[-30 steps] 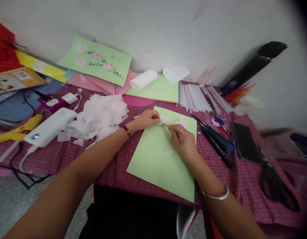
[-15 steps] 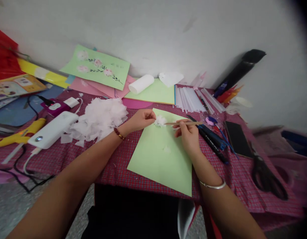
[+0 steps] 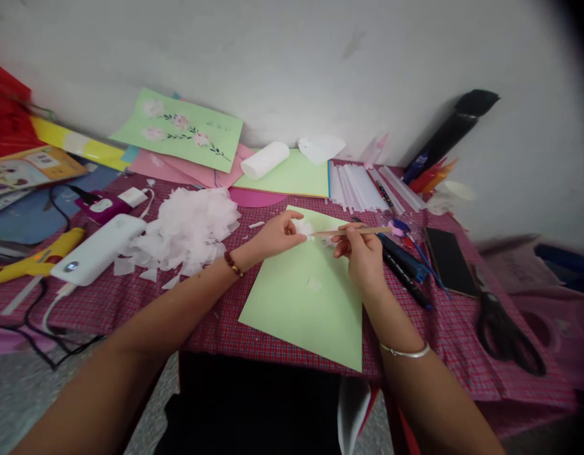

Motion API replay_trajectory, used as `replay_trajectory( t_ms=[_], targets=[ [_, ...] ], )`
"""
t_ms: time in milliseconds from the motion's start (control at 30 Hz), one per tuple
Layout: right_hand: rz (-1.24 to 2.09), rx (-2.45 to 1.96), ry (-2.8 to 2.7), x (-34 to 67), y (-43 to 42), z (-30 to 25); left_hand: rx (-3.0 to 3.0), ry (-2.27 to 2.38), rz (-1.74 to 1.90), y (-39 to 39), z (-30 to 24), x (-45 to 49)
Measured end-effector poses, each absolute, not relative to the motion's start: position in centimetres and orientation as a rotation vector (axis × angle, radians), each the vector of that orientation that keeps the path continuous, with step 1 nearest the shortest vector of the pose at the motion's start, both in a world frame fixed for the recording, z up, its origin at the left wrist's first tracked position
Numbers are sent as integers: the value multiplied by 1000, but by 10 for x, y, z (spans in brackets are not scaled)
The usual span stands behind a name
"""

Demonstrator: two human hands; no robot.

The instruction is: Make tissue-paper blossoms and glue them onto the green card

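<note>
A light green sheet of paper (image 3: 301,316) lies at an angle in front of me. Near its far end is a small white tissue-paper flower (image 3: 305,227), partly covered by my fingers. My left hand (image 3: 283,234) is at the flower's left side, thumb and forefinger apart around its edge; whether they touch it I cannot tell. In my right hand (image 3: 363,253) a thin flat wooden stick (image 3: 334,232) is pinched, its tip pointing left at the flower. A faint pale patch (image 3: 315,284) shows on the sheet's middle.
A heap of white tissue pieces (image 3: 192,221) lies left, beside a white power bank (image 3: 100,249) and yellow glue gun (image 3: 40,256). A green card with pink flowers (image 3: 188,129) leans behind. Pens (image 3: 406,272), a phone (image 3: 450,262) and black scissors (image 3: 507,335) lie right.
My left thumb and forefinger have parted and moved slightly right, over the flower's edge. The stick's tip has stayed beside the flower, and its back end has risen slightly.
</note>
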State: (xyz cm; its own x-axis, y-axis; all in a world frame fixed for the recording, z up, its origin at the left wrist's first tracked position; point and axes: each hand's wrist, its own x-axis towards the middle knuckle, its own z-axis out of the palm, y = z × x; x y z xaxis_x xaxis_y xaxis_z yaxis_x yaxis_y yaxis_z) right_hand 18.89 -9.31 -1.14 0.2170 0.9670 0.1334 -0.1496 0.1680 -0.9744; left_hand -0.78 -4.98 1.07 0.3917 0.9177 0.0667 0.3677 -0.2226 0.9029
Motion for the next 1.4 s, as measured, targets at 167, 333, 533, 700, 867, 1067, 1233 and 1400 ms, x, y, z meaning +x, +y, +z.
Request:
replay_trajectory(
  t_ms=[167, 333, 533, 700, 867, 1067, 1233, 1400],
  targets=[
    [1015, -1054, -1043, 188, -94, -9, 1757, 1166, 714, -47, 11, -8],
    [890, -1060, -959, 197, -91, -8, 1920, 1369, 733, -34, 1, -16],
    [974, -1039, -1069, 196, -98, -4, 2186, 1192, 845, -49, 13, -8],
    [1037, -1034, -1209, 189, -108, 5, 2049, 903, 514, -65, 34, -4],
    [1188, -1077, -1111, 191, -109, 10, 2102, 775, 519, -76, 30, -3],
    [1361, -1061, -1033, 204, -108, 14, 1992, 788, 542, -108, 17, 13],
    [1320, -1100, -1018, 203, -108, 15, 2407, 983, 569, -109, 12, 11],
    [1229, -1069, -982, 196, -109, 13, 2574, 1006, 625, -94, 14, 5]
  ],
)
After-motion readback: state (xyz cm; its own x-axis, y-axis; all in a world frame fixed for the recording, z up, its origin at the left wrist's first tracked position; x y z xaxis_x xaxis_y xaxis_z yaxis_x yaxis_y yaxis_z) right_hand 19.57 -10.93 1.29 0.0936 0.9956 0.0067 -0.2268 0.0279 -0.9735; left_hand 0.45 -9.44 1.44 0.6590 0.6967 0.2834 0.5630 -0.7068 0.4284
